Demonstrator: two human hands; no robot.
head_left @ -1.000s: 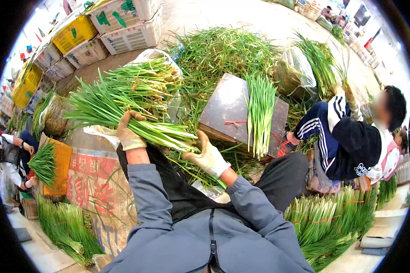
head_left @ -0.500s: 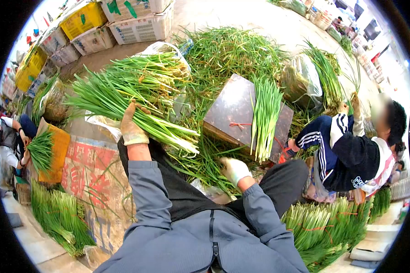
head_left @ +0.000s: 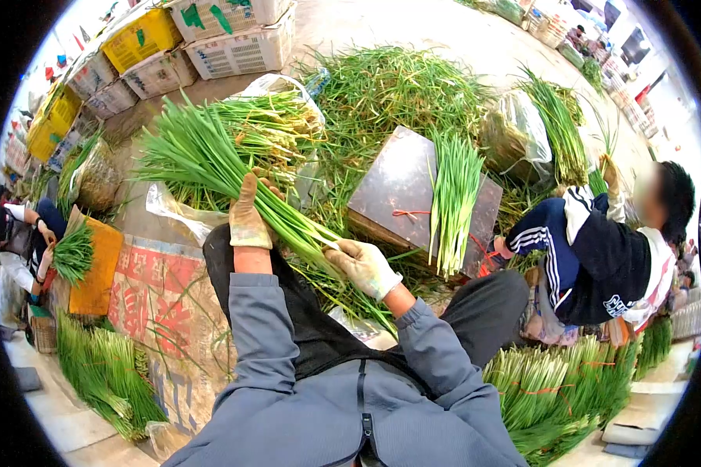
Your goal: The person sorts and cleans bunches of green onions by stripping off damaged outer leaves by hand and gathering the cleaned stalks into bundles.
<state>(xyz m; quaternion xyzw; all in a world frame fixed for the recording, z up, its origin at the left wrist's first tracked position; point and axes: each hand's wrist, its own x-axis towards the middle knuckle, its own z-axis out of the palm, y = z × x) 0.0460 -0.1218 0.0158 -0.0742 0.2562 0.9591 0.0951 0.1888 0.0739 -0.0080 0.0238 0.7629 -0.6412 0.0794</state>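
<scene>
My left hand [head_left: 249,218], in a stained glove, is wrapped round a bunch of garlic chives [head_left: 199,152]. The green leaves fan out to the upper left and the pale stem ends point toward my right hand [head_left: 368,269]. That gloved hand is closed on the pale ends, over my lap. Behind the bunch, a pile of untrimmed chives [head_left: 269,128] with yellowish ends lies on a plastic bag [head_left: 175,208]. To the right, another bunch of chives [head_left: 456,198] rests on a dark board [head_left: 393,175], beside a red tie [head_left: 409,214].
Loose leaves [head_left: 397,86] are heaped beyond the board. A co-worker [head_left: 611,257] sits at the right, and another person [head_left: 23,233] handles greens at the left. Tied bunches [head_left: 553,381] stand at the lower right. Crates [head_left: 241,50] are stacked at the upper left.
My right hand has come up and left from beside my lap to the pale stem ends. My left hand has shifted slightly right, with the bunch now tilted more steeply.
</scene>
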